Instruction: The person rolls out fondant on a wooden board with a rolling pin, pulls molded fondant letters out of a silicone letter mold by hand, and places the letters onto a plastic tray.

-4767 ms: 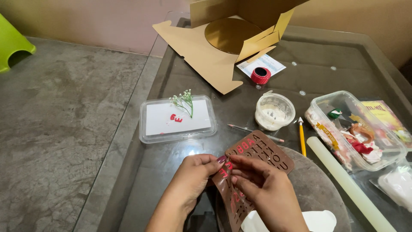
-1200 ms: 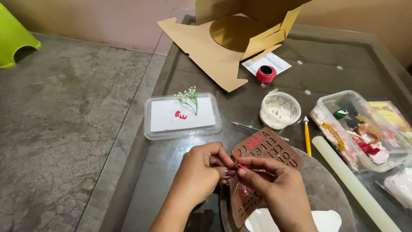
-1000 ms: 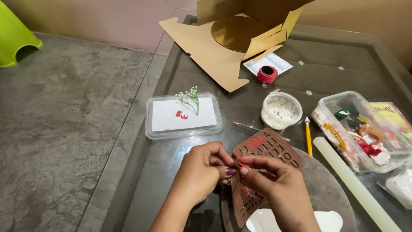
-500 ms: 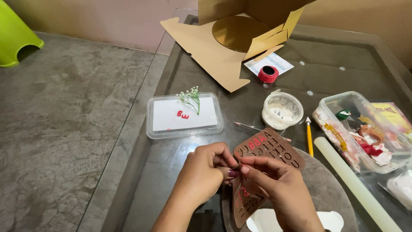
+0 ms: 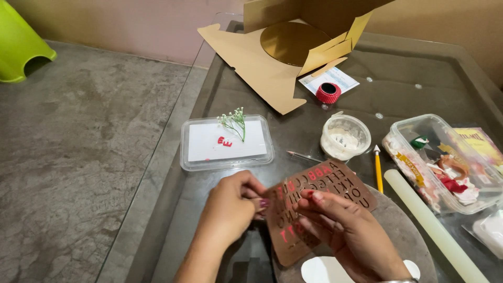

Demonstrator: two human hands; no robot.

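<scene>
At table's 6 o'clock: both hands, left [image 5: 230, 212] and right [image 5: 343, 230], still pinch mould [image 5: 309, 207]; fingertips closed at its left edge; grip unchanged, only slight tilt.

The right hand [image 5: 348, 236] covers the lower right part of the brown letter stencil [image 5: 314, 204], and the left hand's [image 5: 230, 209] fingertips hide whatever they pinch at its left edge. The white rolling pin [image 5: 435, 230] runs off the bottom edge. The green stool [image 5: 21, 50] is cut by the left edge, the cardboard box [image 5: 293, 42] by the top. The clear tub's [image 5: 445, 162] contents blur together.
</scene>
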